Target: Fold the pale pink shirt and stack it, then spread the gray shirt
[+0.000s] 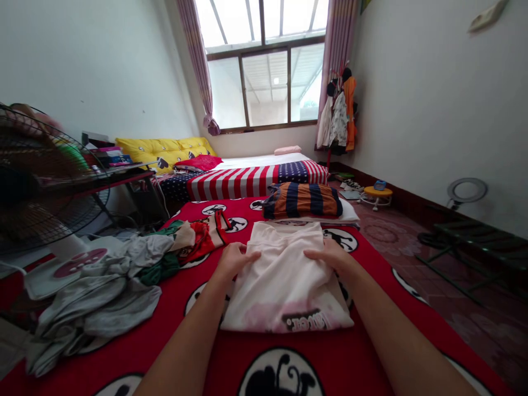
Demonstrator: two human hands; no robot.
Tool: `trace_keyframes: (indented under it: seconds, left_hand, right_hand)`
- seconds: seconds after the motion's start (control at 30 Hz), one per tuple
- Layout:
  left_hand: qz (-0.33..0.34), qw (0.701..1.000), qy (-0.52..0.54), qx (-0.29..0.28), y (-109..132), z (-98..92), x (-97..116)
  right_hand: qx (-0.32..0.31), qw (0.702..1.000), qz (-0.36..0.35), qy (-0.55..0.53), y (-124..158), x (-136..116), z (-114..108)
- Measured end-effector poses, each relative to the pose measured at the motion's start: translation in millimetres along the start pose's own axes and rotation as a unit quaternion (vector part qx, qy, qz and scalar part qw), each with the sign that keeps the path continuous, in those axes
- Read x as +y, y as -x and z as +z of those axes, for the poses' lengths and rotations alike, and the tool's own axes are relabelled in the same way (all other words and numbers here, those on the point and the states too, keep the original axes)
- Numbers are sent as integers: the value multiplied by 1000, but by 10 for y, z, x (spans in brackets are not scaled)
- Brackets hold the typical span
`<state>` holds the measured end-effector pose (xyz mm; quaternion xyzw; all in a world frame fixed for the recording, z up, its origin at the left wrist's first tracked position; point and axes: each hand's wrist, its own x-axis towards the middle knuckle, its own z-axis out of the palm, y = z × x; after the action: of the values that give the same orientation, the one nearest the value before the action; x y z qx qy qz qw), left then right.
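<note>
A person's two bare hands, left hand [236, 258] and right hand [333, 255], pinch opposite side edges of one folded white cloth garment with pink print [284, 275], lying on one red blanket with white circles [225, 355]. Just beyond sits one folded orange-and-navy striped garment [303, 201]; one loose grey-green-red clothes heap [119, 291] lies left.

Cropped, blurred, hidden bits.
Fan [18, 184], 9 o'clock: cut by left edge, blurry. Wall fixture [487, 17], 2 o'clock: top cropped. Dark folding stool [490, 242], past 3: right edge cuts it. White garment [284, 269], near 6: lettering [307, 322] smeared; left hand [236, 258], right hand [333, 256]: some fingertips unseen.
</note>
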<state>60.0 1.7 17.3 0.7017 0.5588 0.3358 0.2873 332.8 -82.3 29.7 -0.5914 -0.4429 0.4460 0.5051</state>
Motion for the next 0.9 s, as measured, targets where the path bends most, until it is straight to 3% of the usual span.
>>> trace_keyframes:
  seconds: [0.13,0.23,0.4,0.47,0.53,0.6,0.7,0.8,0.9]
  left_hand:
    - [58,994,87,2,13,-23,110]
    - [65,975,209,-30,52,-77,216]
    - [-37,884,435,-164,138,-106,337]
    - [-50,849,494,-178,54,-103,398]
    - [-61,836,519,-165,-127,-86,474]
    - [-89,851,502,-126,-356,-43,536]
    - [-148,880,446,-72,-603,54,536]
    - [-180,891,412,-67,-573,69,418]
    - [-183,903,373,-109,-279,-78,266]
  right_hand:
    - [-37,999,19,-6,23,-33,34]
    - [-75,995,13,-60,68,-44,12]
    - [-130,977,11,-168,146,-88,-44]
    - [-103,975,-9,-199,103,-141,-55]
    - [-63,972,-46,-222,-14,-194,-54]
    - [0,977,-65,-203,-187,-206,-52]
    - [121,989,-30,-73,-424,-112,-89]
    - [202,979,-5,13,-421,35,-214]
    - [233,961,-81,128,-83,117,-371]
